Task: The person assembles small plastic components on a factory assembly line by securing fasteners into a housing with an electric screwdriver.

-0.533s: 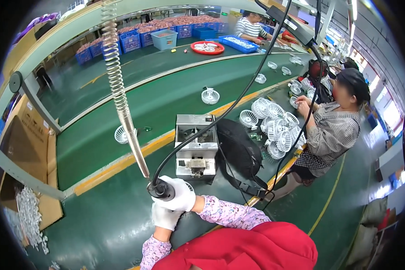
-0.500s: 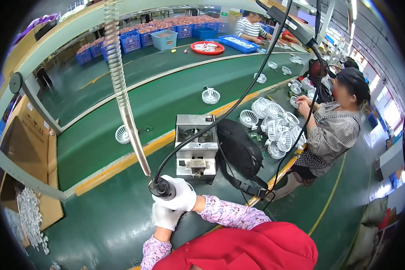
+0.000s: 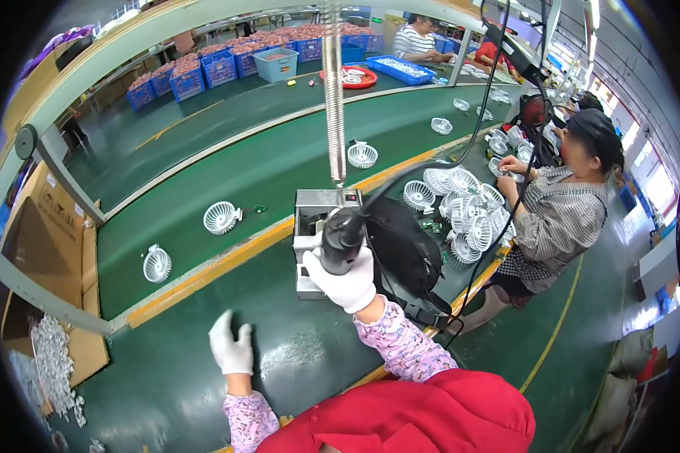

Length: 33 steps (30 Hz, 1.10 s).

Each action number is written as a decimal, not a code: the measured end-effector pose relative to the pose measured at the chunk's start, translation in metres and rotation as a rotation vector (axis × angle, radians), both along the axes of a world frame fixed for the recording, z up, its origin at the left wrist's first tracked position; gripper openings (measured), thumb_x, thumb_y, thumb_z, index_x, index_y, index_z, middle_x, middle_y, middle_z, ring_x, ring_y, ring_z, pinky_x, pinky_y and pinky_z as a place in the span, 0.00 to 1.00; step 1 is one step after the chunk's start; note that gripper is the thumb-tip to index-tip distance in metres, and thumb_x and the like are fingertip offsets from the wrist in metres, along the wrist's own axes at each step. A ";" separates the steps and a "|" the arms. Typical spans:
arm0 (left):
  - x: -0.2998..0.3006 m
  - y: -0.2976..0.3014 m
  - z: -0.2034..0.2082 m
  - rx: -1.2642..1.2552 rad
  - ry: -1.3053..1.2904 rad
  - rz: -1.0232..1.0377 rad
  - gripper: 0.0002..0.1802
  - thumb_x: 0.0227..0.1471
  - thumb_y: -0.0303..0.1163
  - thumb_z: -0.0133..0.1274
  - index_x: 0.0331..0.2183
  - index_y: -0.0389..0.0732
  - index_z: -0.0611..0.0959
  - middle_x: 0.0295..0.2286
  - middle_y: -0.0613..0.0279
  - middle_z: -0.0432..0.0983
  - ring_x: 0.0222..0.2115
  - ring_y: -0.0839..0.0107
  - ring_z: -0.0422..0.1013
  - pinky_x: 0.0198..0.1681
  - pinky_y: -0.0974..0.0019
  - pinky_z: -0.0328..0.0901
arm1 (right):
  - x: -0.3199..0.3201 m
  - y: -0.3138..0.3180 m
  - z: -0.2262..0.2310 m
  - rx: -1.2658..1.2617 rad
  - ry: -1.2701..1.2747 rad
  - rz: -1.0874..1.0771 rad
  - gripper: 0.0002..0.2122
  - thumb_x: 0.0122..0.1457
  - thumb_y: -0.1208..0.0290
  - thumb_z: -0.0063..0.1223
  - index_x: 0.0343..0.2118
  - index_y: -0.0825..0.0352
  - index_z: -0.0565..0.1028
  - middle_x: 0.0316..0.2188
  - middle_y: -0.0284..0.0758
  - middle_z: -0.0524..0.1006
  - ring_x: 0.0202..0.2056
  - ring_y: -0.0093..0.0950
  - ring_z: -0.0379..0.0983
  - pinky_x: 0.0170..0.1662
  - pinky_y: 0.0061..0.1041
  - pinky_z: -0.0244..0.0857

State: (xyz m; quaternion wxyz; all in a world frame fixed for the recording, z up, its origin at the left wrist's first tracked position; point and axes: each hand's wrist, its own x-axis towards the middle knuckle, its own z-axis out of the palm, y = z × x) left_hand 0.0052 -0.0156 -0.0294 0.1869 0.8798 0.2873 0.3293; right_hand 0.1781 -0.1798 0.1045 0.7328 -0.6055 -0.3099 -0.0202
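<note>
My right hand (image 3: 341,283), in a white glove, is closed round a black electric screwdriver (image 3: 343,235) hanging from a coiled metal spring. It holds the tool over the grey metal box-like device (image 3: 307,202) on the bench, hiding much of that device and the tool's tip. My left hand (image 3: 231,346), also gloved in white, is above the dark green bench to the left. Its thumb and fingers are apart, with nothing in them. Nearest to it on the green belt is a white, round fan-like part (image 3: 157,264). A similar part (image 3: 221,217) with a small green board beside it lies farther along.
A black bag (image 3: 404,245) lies right of the device, next to a pile of white fan-like parts (image 3: 468,215). A co-worker (image 3: 563,196) stands at the right. A black cord (image 3: 423,164) crosses overhead. An open carton (image 3: 60,234) stands at the left.
My hands have parted: the right carried the screwdriver right and forward to the device, the left moved left. Parts on the belt shifted right, and another white part now lies at its left.
</note>
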 end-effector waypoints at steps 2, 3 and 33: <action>0.006 -0.012 0.007 0.083 -0.056 -0.134 0.20 0.32 0.27 0.60 0.34 0.39 0.77 0.33 0.55 0.73 0.37 0.56 0.68 0.43 0.59 0.62 | 0.002 0.000 -0.008 -0.051 -0.172 -0.079 0.14 0.45 0.76 0.59 0.36 0.69 0.72 0.22 0.31 0.75 0.22 0.19 0.72 0.26 0.19 0.66; 0.008 -0.012 0.009 0.063 -0.045 -0.204 0.19 0.31 0.27 0.61 0.32 0.40 0.77 0.32 0.55 0.73 0.36 0.56 0.68 0.41 0.58 0.62 | -0.001 0.000 -0.010 -0.018 -0.146 -0.067 0.14 0.45 0.76 0.59 0.37 0.69 0.72 0.24 0.32 0.76 0.22 0.20 0.72 0.27 0.20 0.67; -0.124 0.093 0.022 -0.044 -0.070 1.266 0.31 0.37 0.41 0.59 0.46 0.42 0.72 0.55 0.41 0.46 0.57 0.48 0.41 0.58 0.52 0.42 | -0.005 -0.010 -0.036 0.124 0.114 0.176 0.13 0.48 0.87 0.47 0.36 0.68 0.64 0.17 0.32 0.66 0.13 0.22 0.63 0.17 0.19 0.59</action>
